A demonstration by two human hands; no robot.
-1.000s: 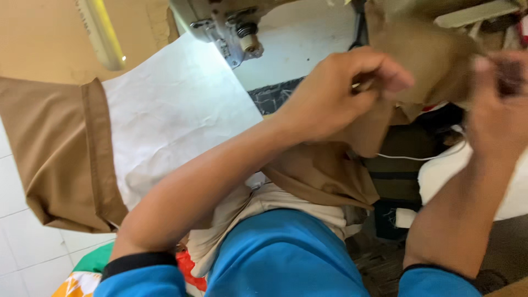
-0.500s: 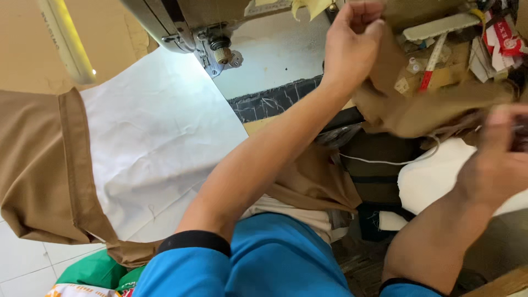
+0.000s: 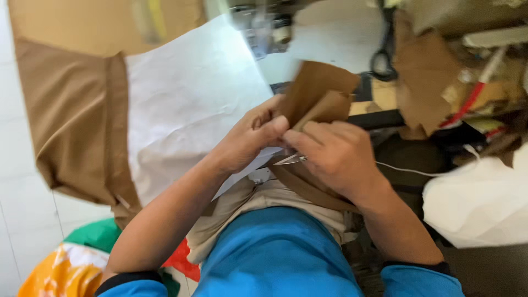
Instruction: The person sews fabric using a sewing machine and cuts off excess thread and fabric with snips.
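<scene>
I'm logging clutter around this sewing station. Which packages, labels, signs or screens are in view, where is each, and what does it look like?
No screens or signs show, and no label can be made out.
White plastic bag: right of the right hand, bulging, plain white.
Blurred packets: top right on the cluttered table, tan with red and yellow parts; too blurred to tell more.
The left hand and right hand hold only a brown fabric piece.

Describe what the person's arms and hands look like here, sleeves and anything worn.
Both forearms are bare. The left hand and right hand wear no gloves, and no rings or watch show. Blue sleeves with dark cuffs sit pushed up near the elbows.
</scene>
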